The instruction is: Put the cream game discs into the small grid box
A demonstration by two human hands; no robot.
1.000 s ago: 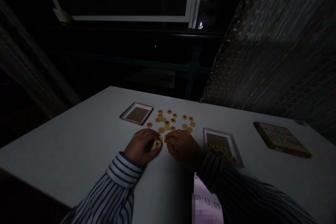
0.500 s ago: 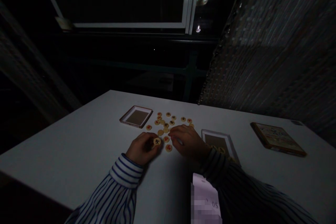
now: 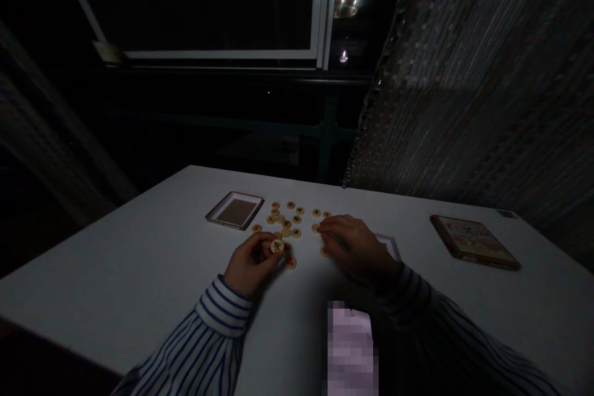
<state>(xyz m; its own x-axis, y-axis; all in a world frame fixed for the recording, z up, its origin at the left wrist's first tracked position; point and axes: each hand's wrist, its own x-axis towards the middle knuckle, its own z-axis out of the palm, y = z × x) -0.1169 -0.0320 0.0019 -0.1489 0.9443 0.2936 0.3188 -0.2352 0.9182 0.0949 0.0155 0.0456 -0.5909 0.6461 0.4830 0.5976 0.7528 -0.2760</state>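
My left hand (image 3: 250, 262) is closed, with its thumb and fingers around a round xiangqi piece (image 3: 277, 246) that shows a black character. My right hand (image 3: 350, 246) hovers low over the table, its fingers bent and the thumb apart from them. Its fingertips are at a blank-faced xiangqi piece (image 3: 316, 228); whether they press on it is unclear. Under the thumb side, a red-marked piece (image 3: 323, 251) is partly covered. Between the hands lie several loose pieces, among them a black-marked one (image 3: 296, 233) and a red-marked one (image 3: 291, 263).
On the white table (image 3: 153, 260), a shallow open box tray (image 3: 234, 210) stands left of the pieces. Another tray (image 3: 390, 246) is mostly hidden behind my right hand. A flat illustrated box (image 3: 476, 241) lies to the right. A pixelated, lit panel (image 3: 352, 346) is near the front.
My right hand has moved right, away from my left hand, uncovering a black-marked piece and now hiding more of the right tray. My left hand still holds its piece. The view has shifted slightly.
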